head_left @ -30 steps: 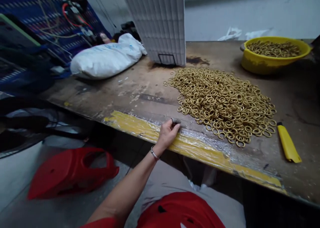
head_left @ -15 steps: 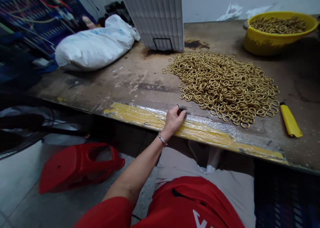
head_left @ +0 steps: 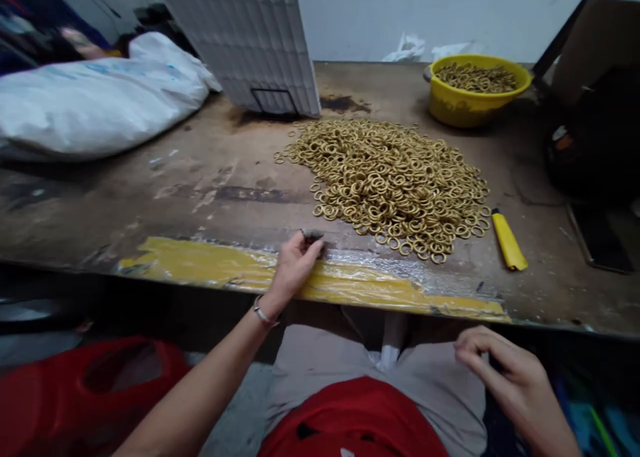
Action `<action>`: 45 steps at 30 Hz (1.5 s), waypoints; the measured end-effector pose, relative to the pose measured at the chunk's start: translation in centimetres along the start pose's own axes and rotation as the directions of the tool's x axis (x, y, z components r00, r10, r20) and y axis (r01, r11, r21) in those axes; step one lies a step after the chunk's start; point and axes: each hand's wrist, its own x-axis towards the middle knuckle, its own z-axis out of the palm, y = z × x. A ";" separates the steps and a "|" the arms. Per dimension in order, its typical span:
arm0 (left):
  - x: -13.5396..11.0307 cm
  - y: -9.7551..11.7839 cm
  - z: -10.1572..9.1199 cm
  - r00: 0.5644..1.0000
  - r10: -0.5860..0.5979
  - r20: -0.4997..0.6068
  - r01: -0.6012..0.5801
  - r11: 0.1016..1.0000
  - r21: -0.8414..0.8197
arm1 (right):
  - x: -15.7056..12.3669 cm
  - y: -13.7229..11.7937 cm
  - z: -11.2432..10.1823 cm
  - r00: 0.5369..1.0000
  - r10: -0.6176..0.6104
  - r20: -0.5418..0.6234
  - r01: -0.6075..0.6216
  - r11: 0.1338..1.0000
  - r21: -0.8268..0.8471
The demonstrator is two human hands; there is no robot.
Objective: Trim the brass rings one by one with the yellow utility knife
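My left hand (head_left: 296, 265) rests at the table's front edge, on the yellow tape (head_left: 200, 262), with its fingers curled and closed. A dark covering shows at its fingertips; whatever it may hold is hidden. To its right, a wide heap of brass-coloured rings (head_left: 390, 183) lies spread on the table, apart from the hand. Over my lap at the lower right, my right hand (head_left: 513, 373) is held with bent fingers and the thumb drawn against them. I cannot make out anything in that pinch.
A yellow basin (head_left: 467, 110) with more rings stands at the back right. A yellow-handled tool (head_left: 509, 242) lies right of the heap. A grey ribbed panel (head_left: 250, 43) stands at the back, beside a white sack (head_left: 100, 107). A red stool (head_left: 95, 390) is at lower left.
My right hand has come into view at the lower right. The camera has turned right, so the table's things shift left. My left hand keeps its place on the tape.
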 end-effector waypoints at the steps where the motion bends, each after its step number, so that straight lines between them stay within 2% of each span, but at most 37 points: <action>1: 0.0 0.4 0.0 1.000 0.025 0.014 -0.026 0.998 0.060 | 0.9 1.2 0.1 0.999 0.015 -0.034 -0.017 0.999 -0.034; 3: 0.0 1.4 0.5 0.986 0.151 0.074 -0.164 0.958 0.236 | 3.1 3.5 -0.3 0.980 0.020 -0.200 -0.052 0.986 -0.158; 4: 0.1 2.0 1.0 0.968 0.220 0.121 -0.247 0.920 0.303 | 4.4 4.5 -0.7 0.943 0.009 -0.331 -0.090 0.969 -0.230; 5: 0.2 2.6 1.6 0.940 0.294 0.174 -0.338 0.877 0.342 | 5.7 5.4 -1.1 0.917 -0.043 -0.397 -0.098 0.939 -0.330; 7: 0.5 3.5 3.1 0.868 0.417 0.271 -0.494 0.781 0.381 | 8.9 6.8 -1.9 0.882 -0.087 -0.464 -0.151 0.879 -0.452; 9: 1.2 4.0 4.7 0.810 0.482 0.335 -0.586 0.691 0.423 | 12.0 7.8 -2.2 0.876 -0.087 -0.474 -0.182 0.851 -0.493; 11: 2.2 3.8 5.7 0.801 0.489 0.345 -0.599 0.640 0.481 | 14.5 8.5 -2.2 0.888 -0.047 -0.457 -0.206 0.848 -0.488; 14: 3.4 3.2 6.2 0.830 0.458 0.318 -0.557 0.650 0.517 | 16.4 9.3 -2.4 0.904 0.040 -0.425 -0.240 0.872 -0.427; 18: 3.7 2.8 5.6 0.837 0.440 0.324 -0.546 0.663 0.512 | 15.8 9.5 -4.2 0.931 0.088 -0.353 -0.246 0.868 -0.431; 21: 3.0 3.0 5.0 0.844 0.428 0.322 -0.536 0.663 0.523 | 14.4 8.0 -5.2 0.929 0.061 -0.366 -0.214 0.894 -0.394; 23: 2.6 3.0 4.6 0.869 0.396 0.296 -0.494 0.679 0.543 | 13.1 5.9 -4.7 0.918 0.140 -0.371 -0.263 0.916 -0.303; 24: 2.5 2.9 4.5 0.885 0.375 0.277 -0.466 0.697 0.545 | 12.4 4.7 -4.0 0.913 0.214 -0.347 -0.290 0.939 -0.186; 25: 2.5 2.9 4.4 0.900 0.353 0.257 -0.437 0.719 0.540 | 11.7 3.4 -3.0 0.921 0.302 -0.247 -0.310 0.951 0.008; 26: 2.5 2.8 4.2 0.912 0.332 0.242 -0.411 0.742 0.530 | 11.0 2.2 -1.7 0.922 0.360 -0.139 -0.330 0.923 0.199; 28: 2.6 2.7 4.0 0.926 0.296 0.235 -0.377 0.776 0.506 | 9.9 0.0 1.3 0.927 0.371 0.061 -0.354 0.805 0.476; 30: 2.6 2.7 3.8 0.930 0.270 0.249 -0.360 0.810 0.464 | 9.2 -1.5 4.4 0.921 0.343 0.183 -0.373 0.646 0.666; 32: 2.2 2.9 3.5 0.942 0.240 0.234 -0.314 0.877 0.363 | 8.9 -2.3 7.1 0.903 0.337 0.268 -0.409 0.481 0.775; 34: 1.5 3.1 3.1 0.969 0.163 0.186 -0.198 0.962 0.186 | 9.1 -2.6 9.1 0.877 0.330 0.349 -0.464 0.396 0.792; 36: 0.7 3.5 2.8 0.987 0.017 0.157 -0.010 0.999 -0.044 | 9.7 -2.9 10.3 0.853 0.309 0.421 -0.518 0.397 0.758; 37: 0.2 3.7 2.7 0.984 -0.068 0.164 0.094 0.983 -0.158 | 10.1 -3.2 10.7 0.844 0.304 0.442 -0.535 0.421 0.732; 40: -1.1 4.7 2.6 0.937 -0.268 0.225 0.341 0.844 -0.415 | 11.8 -4.4 11.5 0.848 0.316 0.426 -0.530 0.536 0.657; 42: -2.0 5.3 2.6 0.901 -0.333 0.277 0.432 0.740 -0.515 | 12.8 -5.2 11.9 0.867 0.302 0.396 -0.495 0.604 0.624; 45: -3.3 6.2 2.7 0.860 -0.363 0.359 0.510 0.624 -0.592 | 13.5 -5.9 12.5 0.884 0.250 0.396 -0.454 0.668 0.590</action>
